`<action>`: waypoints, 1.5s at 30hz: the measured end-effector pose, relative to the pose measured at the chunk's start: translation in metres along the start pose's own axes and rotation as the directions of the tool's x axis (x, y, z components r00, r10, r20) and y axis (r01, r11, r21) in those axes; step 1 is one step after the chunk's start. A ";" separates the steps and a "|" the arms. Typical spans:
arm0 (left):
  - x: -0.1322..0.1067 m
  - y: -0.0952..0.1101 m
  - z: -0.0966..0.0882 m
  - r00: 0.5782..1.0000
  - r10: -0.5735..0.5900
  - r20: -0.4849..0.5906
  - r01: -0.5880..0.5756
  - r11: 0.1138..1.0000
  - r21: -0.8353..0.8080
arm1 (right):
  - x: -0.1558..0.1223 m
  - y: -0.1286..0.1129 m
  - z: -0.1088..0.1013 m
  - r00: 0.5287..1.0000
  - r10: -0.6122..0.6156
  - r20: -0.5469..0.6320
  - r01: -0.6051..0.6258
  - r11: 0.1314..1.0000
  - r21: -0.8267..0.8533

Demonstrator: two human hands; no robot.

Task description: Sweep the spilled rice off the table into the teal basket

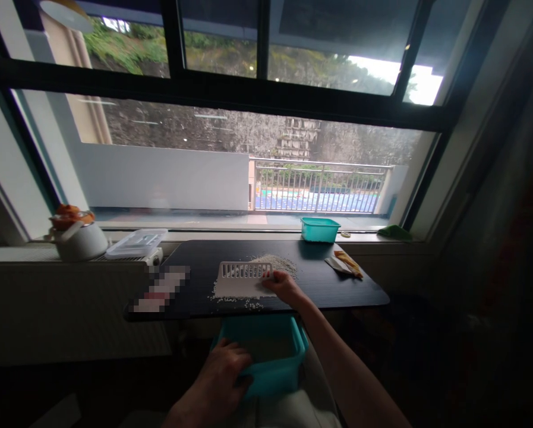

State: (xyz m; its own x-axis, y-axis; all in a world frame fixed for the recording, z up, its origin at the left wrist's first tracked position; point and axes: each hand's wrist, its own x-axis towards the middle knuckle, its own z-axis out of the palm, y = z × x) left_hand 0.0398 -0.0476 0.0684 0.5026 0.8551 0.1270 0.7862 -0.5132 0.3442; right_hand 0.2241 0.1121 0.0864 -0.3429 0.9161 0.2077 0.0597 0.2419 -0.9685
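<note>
My right hand (286,288) grips the right end of a white slotted plastic tray (237,289), which is on the dark table. Its row of slots is along the far side. Pale granules (277,263) lie heaped behind it, and more are scattered by its left and near edges. Below the table's front edge, a teal plastic bin (275,379) rests at my lap. My left hand (228,368) is closed over the bin's near left rim, fingers inside and thumb outside. The bin's floor is dim, so I cannot make out its contents.
A second teal bin (320,230) stands at the table's back right, near a yellow-and-white packet (347,265). A blurred-out flat item (161,290) lies at the table's left. On the left ledge are a grey pot (79,241) and a clear plastic lid (136,242).
</note>
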 end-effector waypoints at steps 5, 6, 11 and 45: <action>0.001 -0.002 0.001 1.000 -0.006 0.002 0.006 1.000 0.007 | 0.012 0.005 0.012 1.000 0.010 -0.007 -0.010 1.000 0.010; 0.001 -0.003 0.001 1.000 -0.005 0.003 0.005 1.000 0.006 | 0.011 0.006 0.013 1.000 0.013 -0.007 -0.013 1.000 0.015; 0.003 -0.002 0.002 1.000 0.004 0.007 -0.004 1.000 -0.001 | -0.003 0.008 0.002 1.000 0.018 -0.005 -0.018 1.000 0.023; 0.001 -0.003 0.001 1.000 -0.013 0.012 0.013 1.000 0.008 | -0.001 0.001 0.023 0.997 0.021 0.077 -0.018 0.999 -0.035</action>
State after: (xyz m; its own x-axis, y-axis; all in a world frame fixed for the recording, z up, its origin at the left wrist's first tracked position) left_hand 0.0383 -0.0454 0.0666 0.4966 0.8608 0.1116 0.7956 -0.5028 0.3381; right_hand 0.2031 0.1038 0.0816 -0.4131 0.8935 0.1763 0.0986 0.2363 -0.9666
